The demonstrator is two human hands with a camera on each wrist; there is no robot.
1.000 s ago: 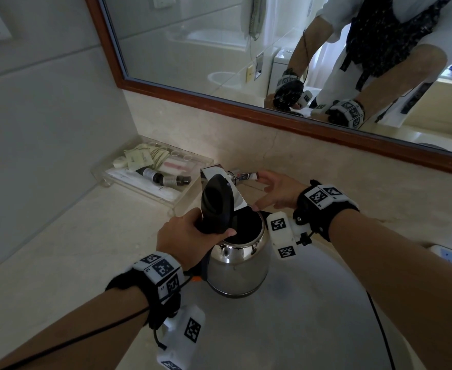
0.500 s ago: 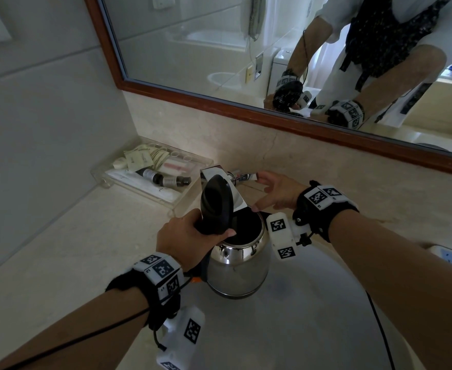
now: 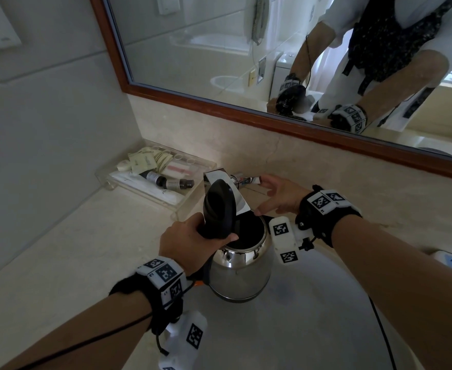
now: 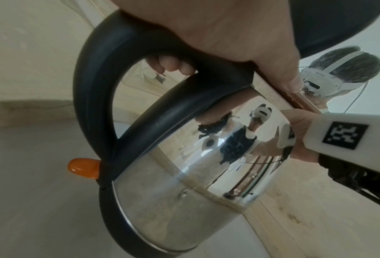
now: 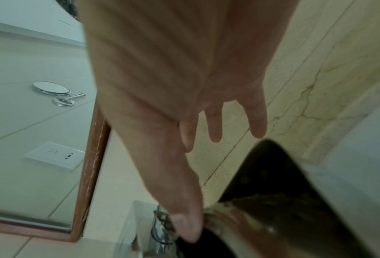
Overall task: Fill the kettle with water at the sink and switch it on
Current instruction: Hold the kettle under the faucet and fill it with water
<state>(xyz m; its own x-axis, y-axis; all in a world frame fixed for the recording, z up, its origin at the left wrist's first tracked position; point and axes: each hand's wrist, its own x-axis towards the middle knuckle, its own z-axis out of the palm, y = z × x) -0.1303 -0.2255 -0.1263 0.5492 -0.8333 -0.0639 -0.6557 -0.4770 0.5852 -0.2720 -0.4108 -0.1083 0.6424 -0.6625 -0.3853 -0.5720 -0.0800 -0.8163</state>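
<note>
One steel kettle (image 3: 239,273) hangs over the pale sink basin (image 3: 312,329), its single black lid (image 3: 219,206) flipped up and the mouth open beneath one chrome tap (image 3: 223,180). One orange switch (image 4: 84,167) juts from the base of the handle (image 4: 92,87). Two hands are at work. The left hand (image 3: 190,241) has its grip clamped round the kettle's handle, thumb on top, forearm reaching in from below. The right hand (image 3: 278,196) hovers beside the tap with its grip apart, fingers (image 5: 215,125) spread and straight, thumb near the kettle's rim. One clear tray (image 3: 150,182) of toiletries sits on the tabletop (image 3: 59,263) at the left, under one framed mirror (image 3: 219,49).
</note>
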